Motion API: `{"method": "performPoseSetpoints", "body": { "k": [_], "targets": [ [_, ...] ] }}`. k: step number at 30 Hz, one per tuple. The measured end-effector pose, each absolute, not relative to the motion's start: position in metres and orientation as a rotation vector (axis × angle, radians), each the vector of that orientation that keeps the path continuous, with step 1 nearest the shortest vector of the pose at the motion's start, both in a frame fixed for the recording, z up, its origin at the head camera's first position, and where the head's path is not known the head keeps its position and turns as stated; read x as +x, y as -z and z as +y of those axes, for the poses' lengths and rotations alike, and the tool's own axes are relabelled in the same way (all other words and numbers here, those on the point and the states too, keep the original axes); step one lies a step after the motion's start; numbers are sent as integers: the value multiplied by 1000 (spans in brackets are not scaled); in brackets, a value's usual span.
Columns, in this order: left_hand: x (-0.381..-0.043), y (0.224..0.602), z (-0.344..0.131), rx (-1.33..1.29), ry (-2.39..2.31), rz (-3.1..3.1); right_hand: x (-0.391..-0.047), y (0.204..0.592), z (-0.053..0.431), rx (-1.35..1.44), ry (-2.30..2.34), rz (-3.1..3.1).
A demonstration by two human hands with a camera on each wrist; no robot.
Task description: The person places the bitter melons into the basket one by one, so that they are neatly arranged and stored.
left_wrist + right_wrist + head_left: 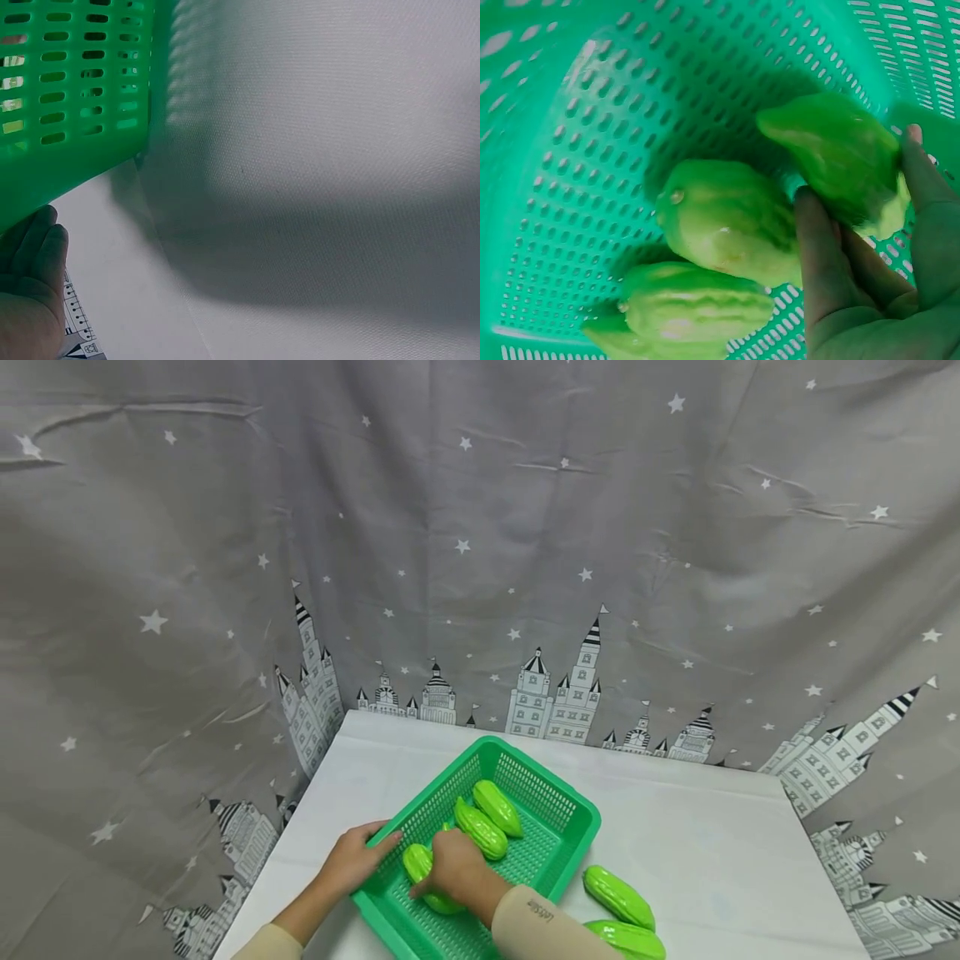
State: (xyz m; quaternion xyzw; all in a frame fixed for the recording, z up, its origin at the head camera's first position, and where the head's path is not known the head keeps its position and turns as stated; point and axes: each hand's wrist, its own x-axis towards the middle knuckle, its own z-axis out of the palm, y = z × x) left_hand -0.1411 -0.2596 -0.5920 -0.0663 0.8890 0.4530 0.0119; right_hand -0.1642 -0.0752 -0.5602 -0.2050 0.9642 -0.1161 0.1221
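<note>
At ten o'clock shows a green basket's [73,97] slotted wall; at eight, the left hand's [31,285] fingers meet its rim. White table [360,120] spans three o'clock, shadowed toward four.

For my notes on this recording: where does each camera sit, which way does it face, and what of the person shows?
Head: worn on the head, facing forward and down at the green basket, white table and gray curtain; left hand, right hand and both sleeves show.
Left wrist: faces the basket's outer side and the table; part of the left hand shows lower left.
Right wrist: faces into the basket at green vegetables; the right hand shows.
Shared: head and right wrist both show the basket's inside and the right hand gripping a vegetable.
</note>
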Motion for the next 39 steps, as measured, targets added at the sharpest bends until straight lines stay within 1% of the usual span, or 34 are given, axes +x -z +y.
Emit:
{"method": "performPoseSetpoints", "body": {
  "k": [7,13,22,32,39],
  "targets": [
    [-140,589,-259,-198,-1423,2788,-159,569,-89,-746,67,2836],
    [-140,587,-256,-202,-1434,2789,-158,572,-92,-712,4,2853],
    [-138,584,-256,-180,-1401,2785,-166,571,-86,-716,-92,2914],
    [-139,586,-256,-171,-1398,2805,-172,572,-83,-718,-61,2935],
    [-140,590,-256,-172,-1384,2817,-179,559,-77,-707,59,2926]
  ]
}}
